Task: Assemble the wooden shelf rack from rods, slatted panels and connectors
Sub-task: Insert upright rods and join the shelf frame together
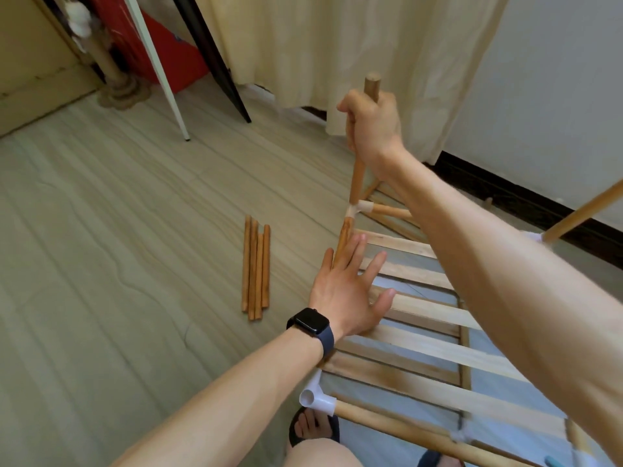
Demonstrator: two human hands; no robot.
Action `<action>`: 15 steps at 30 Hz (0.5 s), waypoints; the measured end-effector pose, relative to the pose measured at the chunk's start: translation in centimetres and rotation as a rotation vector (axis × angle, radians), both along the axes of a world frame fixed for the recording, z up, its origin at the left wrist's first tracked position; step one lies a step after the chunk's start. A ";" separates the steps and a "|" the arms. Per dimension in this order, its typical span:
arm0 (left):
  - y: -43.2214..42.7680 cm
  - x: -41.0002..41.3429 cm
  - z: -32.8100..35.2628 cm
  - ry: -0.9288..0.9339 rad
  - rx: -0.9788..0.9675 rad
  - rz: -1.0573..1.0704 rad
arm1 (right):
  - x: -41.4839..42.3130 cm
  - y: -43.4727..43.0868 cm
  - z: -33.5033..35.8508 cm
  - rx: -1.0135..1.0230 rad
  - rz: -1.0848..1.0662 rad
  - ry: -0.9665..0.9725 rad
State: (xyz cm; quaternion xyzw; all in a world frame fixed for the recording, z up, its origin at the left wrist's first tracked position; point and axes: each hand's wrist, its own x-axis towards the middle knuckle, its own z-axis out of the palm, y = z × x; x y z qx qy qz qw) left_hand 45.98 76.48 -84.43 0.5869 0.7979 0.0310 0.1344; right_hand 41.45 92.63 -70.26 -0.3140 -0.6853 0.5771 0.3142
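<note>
My right hand grips an upright wooden rod whose lower end sits in a white corner connector of the partly built rack. My left hand, with a dark watch on the wrist, lies flat with straight fingers on the slatted panel and against the rack's side rod. Another white connector with an open socket caps the near corner, joined to a front rod. Several loose rods lie side by side on the floor to the left.
A cream curtain hangs behind the rack. A white leg and a black leg slant down at the back left. A rod sticks up at the right. My sandalled feet are under the front rod.
</note>
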 end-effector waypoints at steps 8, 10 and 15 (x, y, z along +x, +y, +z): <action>-0.3 -0.4 -0.1 -0.224 0.217 0.350 | 11.7 -1.1 -9.7 0.624 0.159 -0.989; -0.3 -0.4 -0.5 -0.238 0.238 0.345 | 14.6 -2.7 -12.1 0.644 0.236 -1.125; -0.2 -1.0 -0.6 -0.435 0.370 0.350 | 16.5 -4.6 -13.4 0.678 0.156 -1.146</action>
